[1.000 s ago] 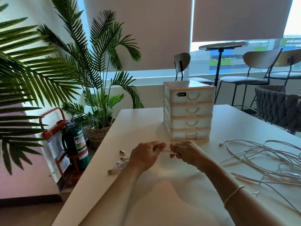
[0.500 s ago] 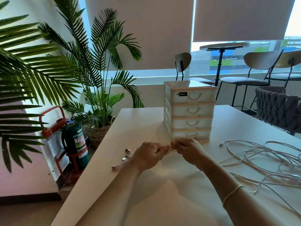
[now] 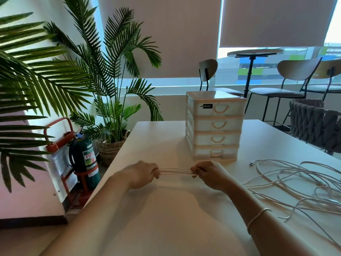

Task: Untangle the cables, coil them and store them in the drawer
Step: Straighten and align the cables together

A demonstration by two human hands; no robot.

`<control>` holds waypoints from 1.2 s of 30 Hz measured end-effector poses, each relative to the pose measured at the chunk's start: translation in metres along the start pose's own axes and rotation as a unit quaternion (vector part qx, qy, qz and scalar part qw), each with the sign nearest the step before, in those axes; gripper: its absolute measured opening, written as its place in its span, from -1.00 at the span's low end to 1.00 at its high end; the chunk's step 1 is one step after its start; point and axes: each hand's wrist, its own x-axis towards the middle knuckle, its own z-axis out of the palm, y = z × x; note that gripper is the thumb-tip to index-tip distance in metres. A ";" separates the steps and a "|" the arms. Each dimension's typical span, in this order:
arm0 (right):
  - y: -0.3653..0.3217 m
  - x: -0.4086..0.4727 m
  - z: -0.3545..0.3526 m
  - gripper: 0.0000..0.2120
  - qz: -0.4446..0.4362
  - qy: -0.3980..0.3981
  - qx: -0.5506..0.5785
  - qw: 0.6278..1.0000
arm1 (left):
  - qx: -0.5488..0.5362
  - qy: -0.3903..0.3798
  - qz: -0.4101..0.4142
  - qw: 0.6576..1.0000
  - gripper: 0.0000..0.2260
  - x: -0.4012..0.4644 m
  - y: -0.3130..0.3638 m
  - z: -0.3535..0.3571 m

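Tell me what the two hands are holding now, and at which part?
Both the left hand and the right hand grip a bundle of white cable strands, one at each end of a short taut stretch.

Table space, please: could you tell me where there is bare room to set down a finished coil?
The table is bare left of the drawer unit, and again near you, below the left hand and right hand stretching the cables. The right side is crowded with loose cables.
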 end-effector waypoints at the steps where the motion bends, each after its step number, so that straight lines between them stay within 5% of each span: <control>1: -0.002 0.000 0.003 -0.70 -0.007 -0.005 -0.009 1.000 | -0.017 -0.007 -0.017 1.000 -0.86 0.000 -0.004 0.000; 6: -0.005 0.001 0.011 -0.69 -0.011 -0.007 -0.027 1.000 | 0.109 -0.020 -0.017 0.994 -0.70 0.002 0.005 -0.005; 13: -0.005 0.003 0.014 -0.74 -0.013 -0.006 0.004 1.000 | -0.086 0.034 0.033 0.995 -0.68 0.021 0.065 0.029; 22: 0.009 -0.009 -0.011 -0.88 0.068 -0.147 0.195 0.967 | -0.034 0.071 0.055 0.995 -0.67 0.016 0.058 0.045; 32: 0.103 -0.033 -0.140 -0.69 0.172 -0.054 -0.140 0.974 | 0.014 0.091 0.023 0.995 -0.62 0.014 0.052 0.046; 36: 0.096 -0.032 -0.154 -0.84 0.292 0.042 -0.446 0.845 | 0.026 0.093 0.016 0.995 -0.61 0.016 0.056 0.048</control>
